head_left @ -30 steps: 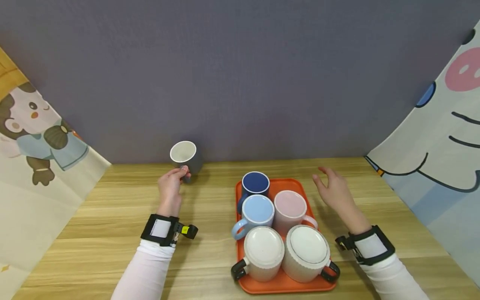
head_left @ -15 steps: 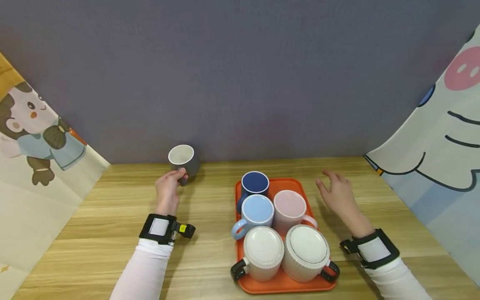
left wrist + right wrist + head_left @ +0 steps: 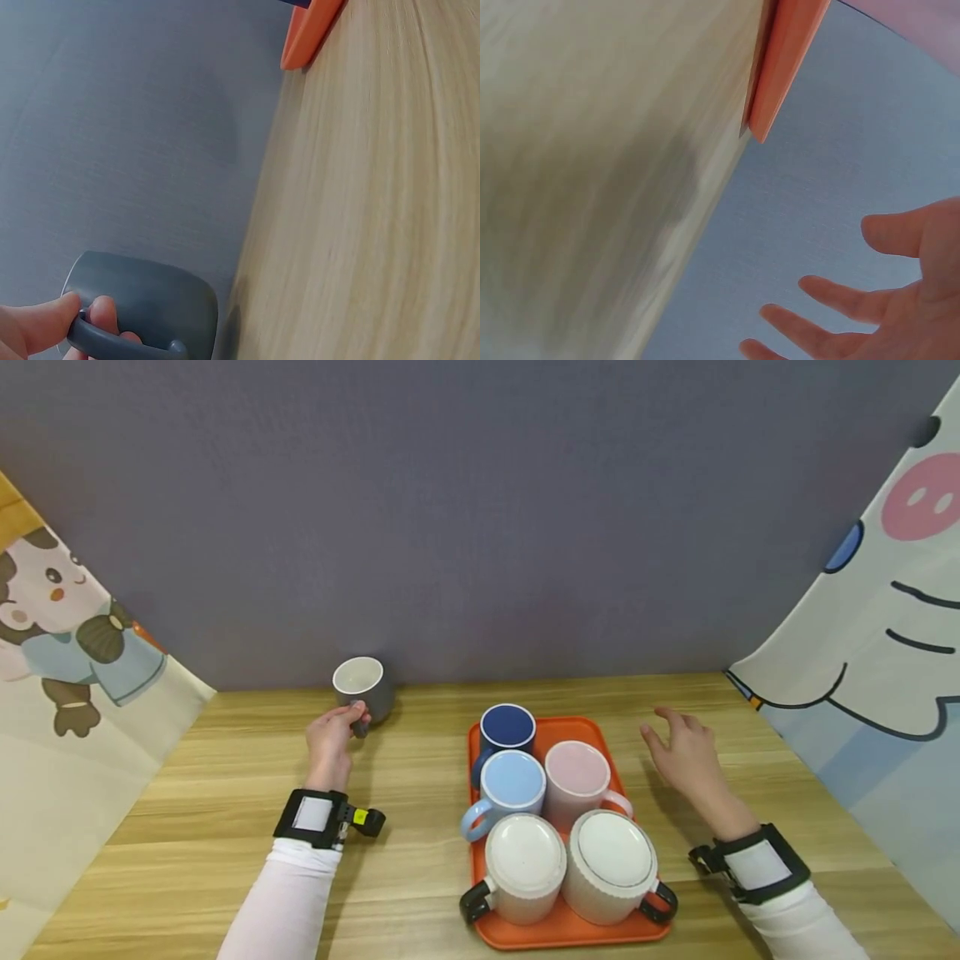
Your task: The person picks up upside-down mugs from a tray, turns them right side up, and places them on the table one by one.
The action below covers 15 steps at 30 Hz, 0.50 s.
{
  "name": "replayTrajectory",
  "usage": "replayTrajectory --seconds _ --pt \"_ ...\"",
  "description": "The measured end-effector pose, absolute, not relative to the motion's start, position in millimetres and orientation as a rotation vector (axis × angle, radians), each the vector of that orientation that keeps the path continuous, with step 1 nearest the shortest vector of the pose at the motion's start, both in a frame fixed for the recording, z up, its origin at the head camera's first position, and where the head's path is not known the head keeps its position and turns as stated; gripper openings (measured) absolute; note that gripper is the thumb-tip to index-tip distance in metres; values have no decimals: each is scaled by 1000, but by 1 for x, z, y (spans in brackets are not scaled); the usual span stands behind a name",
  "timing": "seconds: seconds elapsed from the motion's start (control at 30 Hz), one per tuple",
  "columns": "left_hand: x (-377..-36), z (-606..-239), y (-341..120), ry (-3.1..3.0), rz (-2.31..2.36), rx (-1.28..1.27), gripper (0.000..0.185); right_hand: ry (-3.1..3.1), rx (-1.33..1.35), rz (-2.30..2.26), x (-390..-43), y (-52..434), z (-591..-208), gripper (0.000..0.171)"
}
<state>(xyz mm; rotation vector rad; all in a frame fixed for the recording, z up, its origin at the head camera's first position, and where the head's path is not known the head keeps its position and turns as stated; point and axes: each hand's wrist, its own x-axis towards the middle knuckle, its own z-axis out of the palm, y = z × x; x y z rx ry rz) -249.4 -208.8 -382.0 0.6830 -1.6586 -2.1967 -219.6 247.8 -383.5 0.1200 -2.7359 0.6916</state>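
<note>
While the left hand (image 3: 330, 742) grips the grey ceramic mug's (image 3: 363, 687) handle at ten o'clock on the wooden desk (image 3: 225, 793), the right hand (image 3: 686, 756) hovers with fingers (image 3: 821, 294) spread, holding nothing, beside the orange plastic tray (image 3: 558, 931).

Head view looks down and forward over the whole surface (image 3: 225, 827). Both wrist views sit close and low, each sharing the tray (image 3: 558, 935) corner and back wall.
</note>
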Motion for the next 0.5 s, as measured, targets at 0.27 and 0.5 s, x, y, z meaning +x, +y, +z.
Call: replayTrajectory --seconds 0.27,0.5 --pt "-252 -386 -212 -1681 -2182 706 21 -2783 77 690 -220 250 -386 47" --pt "-253 -390 -215 -1713 -2166 710 20 -2766 98 665 -222 251 -387 45"
